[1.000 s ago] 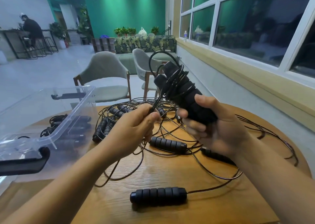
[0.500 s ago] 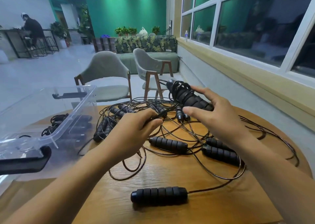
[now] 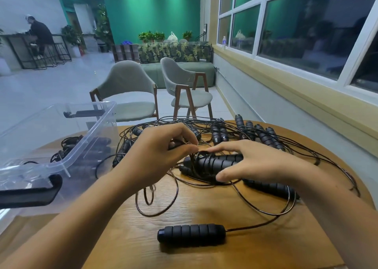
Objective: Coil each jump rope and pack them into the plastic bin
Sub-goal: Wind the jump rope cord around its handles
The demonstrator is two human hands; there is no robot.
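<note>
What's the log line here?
left hand: pinches cord | right hand: grips wound handles | bin: coiled ropes inside | table: loose pile

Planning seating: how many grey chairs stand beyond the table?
2: the left chair behind the plastic bin, the right chair just right of it. Others may be hidden.

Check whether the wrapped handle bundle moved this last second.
Yes. The wrapped handle bundle came down from mid-air onto the table; right hand grips it, left hand pinches a cord.
</note>
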